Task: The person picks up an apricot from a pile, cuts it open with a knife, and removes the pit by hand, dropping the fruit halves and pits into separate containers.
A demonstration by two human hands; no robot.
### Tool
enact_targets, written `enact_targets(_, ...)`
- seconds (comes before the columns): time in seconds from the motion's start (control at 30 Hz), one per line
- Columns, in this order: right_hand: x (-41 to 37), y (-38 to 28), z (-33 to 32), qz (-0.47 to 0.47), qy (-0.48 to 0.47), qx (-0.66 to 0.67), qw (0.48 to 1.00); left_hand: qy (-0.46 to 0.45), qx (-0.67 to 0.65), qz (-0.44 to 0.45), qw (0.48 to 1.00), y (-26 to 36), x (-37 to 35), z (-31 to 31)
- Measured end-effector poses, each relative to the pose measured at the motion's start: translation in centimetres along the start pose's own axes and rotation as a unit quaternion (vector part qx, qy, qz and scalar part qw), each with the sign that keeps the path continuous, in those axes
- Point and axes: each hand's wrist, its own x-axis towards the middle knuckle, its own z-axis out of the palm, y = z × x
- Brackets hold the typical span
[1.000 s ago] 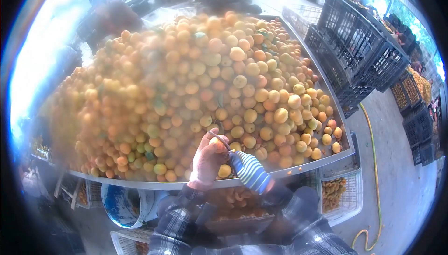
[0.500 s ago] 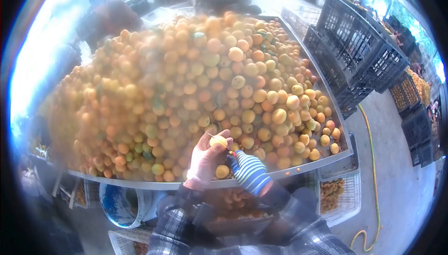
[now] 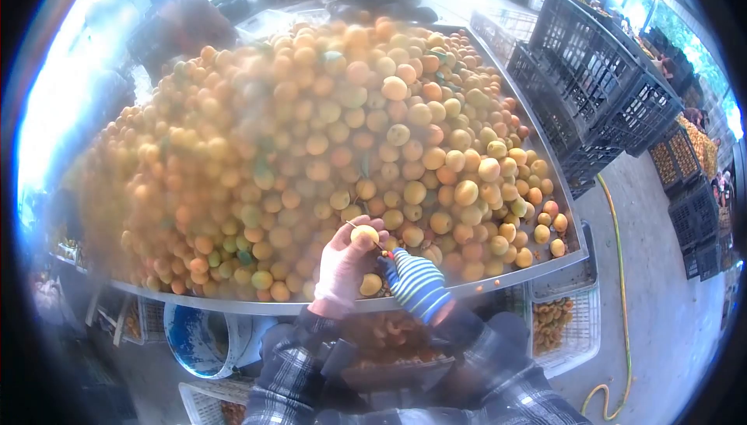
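Observation:
My left hand (image 3: 338,269), which seems to wear a thin pale glove, grips a yellow apricot (image 3: 364,234) between thumb and fingers. A thin line, perhaps a blade or wire, shows across that apricot. My right hand (image 3: 418,286), in a blue-and-white striped glove, is closed around a small tool with a red part (image 3: 389,254); its thin tip reaches the apricot and the rest is hidden. Both hands are close together over the front edge of a metal-rimmed table (image 3: 498,283) heaped with apricots (image 3: 420,191). Another single apricot (image 3: 370,284) lies just below my left hand.
Black stacked crates (image 3: 583,75) stand to the right of the table. Below its edge are a blue-and-white bucket (image 3: 204,339) and a white basket (image 3: 580,339) with cut fruit pieces. A yellow hose (image 3: 620,269) runs over the floor. A blurred person (image 3: 187,28) is at the far left.
Hardly anything differs. Both hands keep the same hold on the apricot and the tool, with only a tiny shift in the view.

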Motion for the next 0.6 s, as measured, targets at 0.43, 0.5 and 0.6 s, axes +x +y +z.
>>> enact_targets(0.43, 0.1, -0.4, 0.1, 0.000, -0.004, -0.022, 1.000, 0.045, -0.033, -0.037, 0.998, -0.3, -0.4, 0.2)
enact_targets(0.5, 0.2, -0.4, 0.0, -0.007, 0.002, -0.023, 1.000, 0.041, 0.134, 0.084, 0.987, -0.8, -0.3, 0.1)
enact_targets(0.6, 0.3, 1.3, 1.8, -0.062, 0.021, 0.048, 0.997, 0.045, 0.161, 0.106, 0.980, -1.1, -0.1, -0.4)
